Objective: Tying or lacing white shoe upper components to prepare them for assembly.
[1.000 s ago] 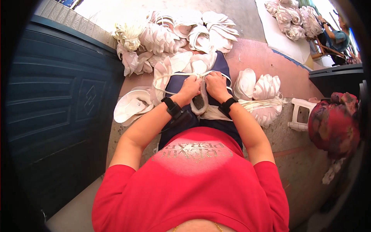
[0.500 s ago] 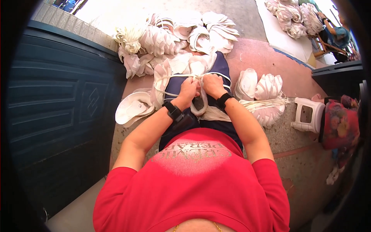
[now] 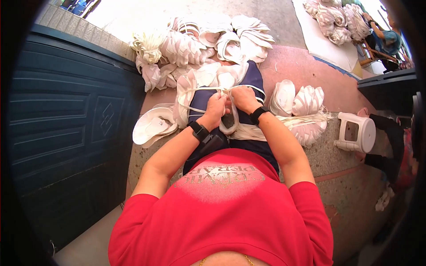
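Observation:
Over my lap, my left hand (image 3: 217,107) and my right hand (image 3: 245,98) are close together, fingers bent and pinching a white cord (image 3: 202,88) between them. The cord stretches across my dark blue trousers to both sides. A pale loop (image 3: 228,128) hangs just below my hands. Right beyond them lies a bunch of white and pale pink curved fabric pieces (image 3: 227,76), some resting on my legs. My fingertips are partly hidden, so the knot or crossing of the cord is unclear. By my left forearm sits a nested stack of white curved pieces (image 3: 154,126).
A large heap of bundled pieces (image 3: 191,44) lies ahead. Right of my legs are smaller bundles (image 3: 306,101) and pale strips (image 3: 301,119). A white plastic stool (image 3: 355,132) stands farther right, beside a person's dark-clad legs (image 3: 384,128). A dark blue door (image 3: 66,124) flanks my left.
The person at the right has shifted away from the white stool, whose seat now shows, and their legs are visible. My hands have hardly moved, still at the cord.

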The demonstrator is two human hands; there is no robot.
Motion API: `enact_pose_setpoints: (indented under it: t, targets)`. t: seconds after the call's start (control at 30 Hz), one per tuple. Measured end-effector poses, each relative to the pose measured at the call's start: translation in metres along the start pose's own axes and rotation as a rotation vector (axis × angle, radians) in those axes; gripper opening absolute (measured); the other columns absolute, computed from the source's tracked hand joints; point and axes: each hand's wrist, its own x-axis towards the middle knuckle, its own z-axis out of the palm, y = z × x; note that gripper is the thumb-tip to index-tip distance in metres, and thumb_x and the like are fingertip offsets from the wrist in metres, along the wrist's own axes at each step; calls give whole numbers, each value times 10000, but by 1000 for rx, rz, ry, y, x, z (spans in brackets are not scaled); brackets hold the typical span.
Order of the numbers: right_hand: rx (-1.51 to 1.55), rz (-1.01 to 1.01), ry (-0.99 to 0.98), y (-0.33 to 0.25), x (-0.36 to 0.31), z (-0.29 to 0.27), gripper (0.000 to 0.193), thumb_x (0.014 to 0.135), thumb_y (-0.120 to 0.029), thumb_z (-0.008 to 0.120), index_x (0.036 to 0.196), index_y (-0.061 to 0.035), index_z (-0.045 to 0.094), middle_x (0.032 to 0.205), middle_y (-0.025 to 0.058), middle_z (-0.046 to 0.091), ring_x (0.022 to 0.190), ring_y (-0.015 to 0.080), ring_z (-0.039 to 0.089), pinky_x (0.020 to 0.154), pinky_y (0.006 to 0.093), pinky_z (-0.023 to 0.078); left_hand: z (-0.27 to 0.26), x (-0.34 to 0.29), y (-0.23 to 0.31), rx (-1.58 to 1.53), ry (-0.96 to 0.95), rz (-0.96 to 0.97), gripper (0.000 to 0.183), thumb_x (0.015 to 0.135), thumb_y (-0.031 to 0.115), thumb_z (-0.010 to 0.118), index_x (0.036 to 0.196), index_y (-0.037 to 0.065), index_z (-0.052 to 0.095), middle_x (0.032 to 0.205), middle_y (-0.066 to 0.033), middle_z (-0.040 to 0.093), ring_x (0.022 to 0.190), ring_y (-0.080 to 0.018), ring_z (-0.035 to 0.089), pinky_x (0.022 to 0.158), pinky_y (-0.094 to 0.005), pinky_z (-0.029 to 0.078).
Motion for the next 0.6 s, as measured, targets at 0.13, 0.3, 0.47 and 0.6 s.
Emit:
enact_pose_setpoints:
  t: [0.13,0.3,0.47,0.6]
  targets:
    - [157,25,-8,2,1,6,163,729,-147,493,746,-47,620,765,171,605,747,328,590,657,414,460,0,-1,-1,-19,-29,-8,178,888,125,377,1004,21,465,977,-76,537,886,-156,528,573,-239,435]
    - [294,143,-31,-2,0,1,220,742,-202,514,725,-17,633,804,155,618,808,312,593,666,403,466,0,-4,12,-5,11,15,160,883,133,404,977,26,478,909,-61,550,795,-140,543,551,-235,431]
    - [31,188,39,-18,-15,-23,367,772,-379,545,814,-29,643,887,119,606,915,276,531,738,410,423,-19,13,35,254,260,229,164,854,141,464,828,3,547,673,-52,559,579,-123,525,526,-245,414]
    - [61,258,-64,-18,-14,-24,372,760,-395,562,820,-38,647,871,115,606,898,272,535,725,404,420,-25,37,30,680,240,424,236,821,194,504,841,-29,577,723,-180,590,660,-267,573,648,-347,437]
